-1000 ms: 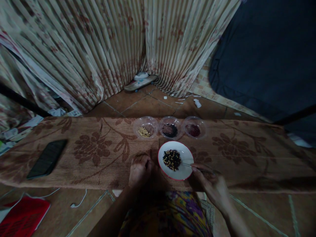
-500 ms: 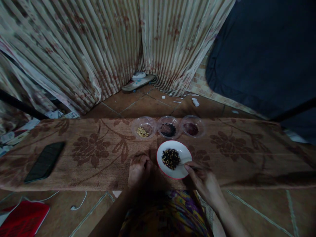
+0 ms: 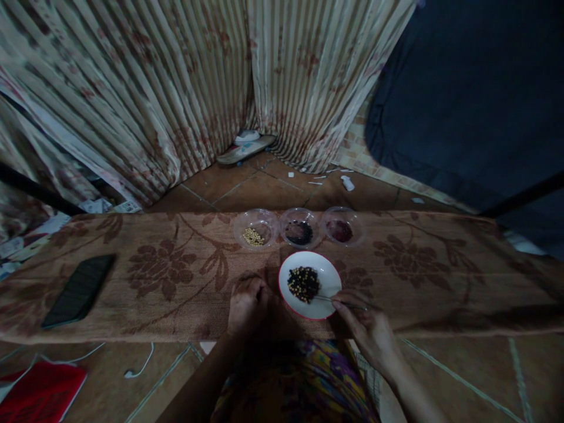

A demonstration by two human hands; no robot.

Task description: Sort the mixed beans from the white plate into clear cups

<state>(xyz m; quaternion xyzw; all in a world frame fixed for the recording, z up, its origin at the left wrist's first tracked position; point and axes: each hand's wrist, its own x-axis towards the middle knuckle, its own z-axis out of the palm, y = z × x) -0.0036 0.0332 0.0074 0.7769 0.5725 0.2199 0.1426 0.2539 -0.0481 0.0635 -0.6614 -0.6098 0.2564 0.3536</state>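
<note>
A white plate with a red rim (image 3: 326,267) holds a heap of mixed dark and pale yellow beans (image 3: 304,284). My right hand (image 3: 363,320) is closed on a thin metal utensil (image 3: 326,299), pinched between thumb and fingers at the plate's right edge. Its tip reaches the lower right side of the heap; the shape of that end is unclear. My left hand (image 3: 247,302) rests as a loose fist on the cloth, left of the plate and apart from it. Behind the plate stand three clear plastic bowls: one with yellow beans (image 3: 253,237), one with black beans (image 3: 301,232), one with dark red beans (image 3: 339,231).
A patterned brown cloth (image 3: 163,267) covers the narrow table. A dark phone (image 3: 79,291) lies at its left end. Earphones (image 3: 130,373) and a red bag (image 3: 44,390) are on the tiled floor. Behind are curtains (image 3: 198,76) and a skateboard (image 3: 247,150).
The utensil's tip has shifted slightly down and left along the heap's edge, and my right hand has tilted a little. My left hand stays in place.
</note>
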